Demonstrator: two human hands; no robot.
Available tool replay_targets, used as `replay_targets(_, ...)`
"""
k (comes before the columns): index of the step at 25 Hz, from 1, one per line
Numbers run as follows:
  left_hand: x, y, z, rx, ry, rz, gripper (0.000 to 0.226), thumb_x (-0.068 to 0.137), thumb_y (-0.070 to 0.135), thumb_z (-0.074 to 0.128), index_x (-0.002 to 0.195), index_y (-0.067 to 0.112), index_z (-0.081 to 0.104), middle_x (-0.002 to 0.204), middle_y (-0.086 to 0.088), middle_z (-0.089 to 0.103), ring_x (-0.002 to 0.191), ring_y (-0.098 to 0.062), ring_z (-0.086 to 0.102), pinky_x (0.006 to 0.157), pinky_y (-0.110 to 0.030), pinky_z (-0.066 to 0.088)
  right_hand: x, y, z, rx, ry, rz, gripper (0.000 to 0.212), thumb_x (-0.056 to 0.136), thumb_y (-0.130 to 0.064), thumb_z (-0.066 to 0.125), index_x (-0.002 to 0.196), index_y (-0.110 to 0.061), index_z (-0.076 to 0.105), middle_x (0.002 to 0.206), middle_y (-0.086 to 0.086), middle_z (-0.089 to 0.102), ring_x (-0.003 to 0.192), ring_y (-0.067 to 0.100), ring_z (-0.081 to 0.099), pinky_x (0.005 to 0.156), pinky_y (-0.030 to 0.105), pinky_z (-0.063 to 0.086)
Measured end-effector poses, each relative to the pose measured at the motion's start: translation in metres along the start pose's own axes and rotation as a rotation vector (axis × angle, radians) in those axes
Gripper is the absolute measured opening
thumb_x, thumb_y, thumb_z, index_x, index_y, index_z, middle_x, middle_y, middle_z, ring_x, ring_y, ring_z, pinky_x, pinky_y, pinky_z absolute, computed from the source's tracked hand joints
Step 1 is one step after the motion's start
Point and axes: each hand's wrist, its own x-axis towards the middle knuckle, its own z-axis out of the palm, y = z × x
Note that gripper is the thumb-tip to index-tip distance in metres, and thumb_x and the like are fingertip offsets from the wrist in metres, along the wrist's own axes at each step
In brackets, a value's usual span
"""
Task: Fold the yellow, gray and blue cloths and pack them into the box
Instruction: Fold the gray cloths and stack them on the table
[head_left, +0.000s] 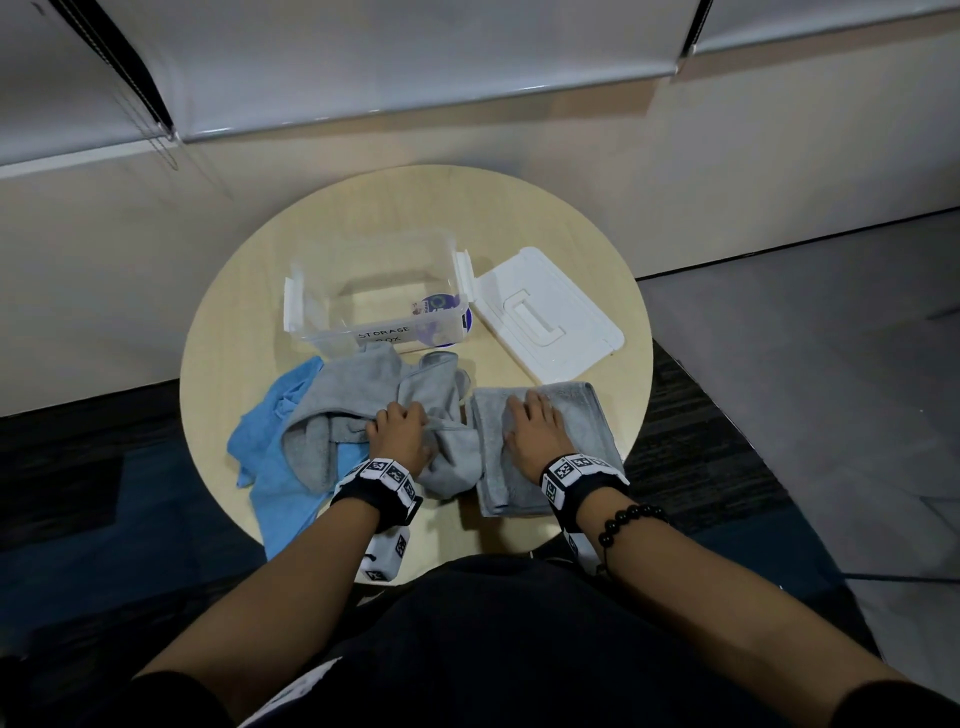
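The right hand (535, 431) lies flat, fingers straight and slightly spread, pressing down on a folded gray cloth (589, 431) that sits as a neat rectangle on the near right part of the round wooden table (234, 338). The left hand (399, 431) has its fingers curled into a crumpled gray cloth (358, 387), gripping a bunch of it near the middle of the table; this cloth is loose and rumpled, and its right edge just touches the folded one. Under it and spreading out to the left lies a blue cloth (265, 452), unfolded, with one corner hanging over the table's near edge. Behind the cloths stands a clear plastic storage box (332, 338), open, with a handwritten "STORAGE BOX" label on its front wall, and the crumpled cloth's far edge reaches that wall. The box's white lid (550, 312) lies flat just right of it. Both wrists wear black bands with square markers, and the right also carries a dark bead bracelet (628, 519).
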Motion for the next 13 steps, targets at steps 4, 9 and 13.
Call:
replay_targets(4,0.003,0.006,-0.005,0.065,0.008,0.015,0.029,0.094,0.02,0.056,0.122,0.02,0.053,0.129,-0.012,0.049,0.123,-0.034,0.046,0.105,-0.044,0.033,-0.001,0.0,0.001,-0.019,-0.013,0.015,0.059,0.107,-0.022,0.034,0.16,-0.011,0.011,0.168,0.017,0.002,0.156,0.033,0.0,0.126,0.049,0.007)
replay_targets(9,-0.002,0.003,-0.038,-0.348,0.13,0.103,0.014,0.096,0.013,0.049,0.102,0.016,0.061,0.096,-0.014,0.07,0.095,-0.035,0.065,0.084,-0.038,0.047,0.002,0.0,0.0,-0.04,-0.038,0.015,0.059,0.108,-0.023,0.032,0.16,-0.011,0.008,0.168,0.017,-0.001,0.156,0.033,-0.003,0.126,0.048,0.005)
replay_targets(13,-0.004,0.027,-0.104,-0.653,0.343,0.145,0.021,0.095,0.014,0.05,0.103,0.016,0.069,0.095,-0.01,0.072,0.09,-0.03,0.065,0.082,-0.039,0.052,0.002,-0.002,-0.001,-0.078,-0.073,0.02,0.065,0.105,-0.018,0.033,0.161,-0.01,0.001,0.167,0.02,-0.005,0.156,0.035,-0.006,0.126,0.049,0.003)
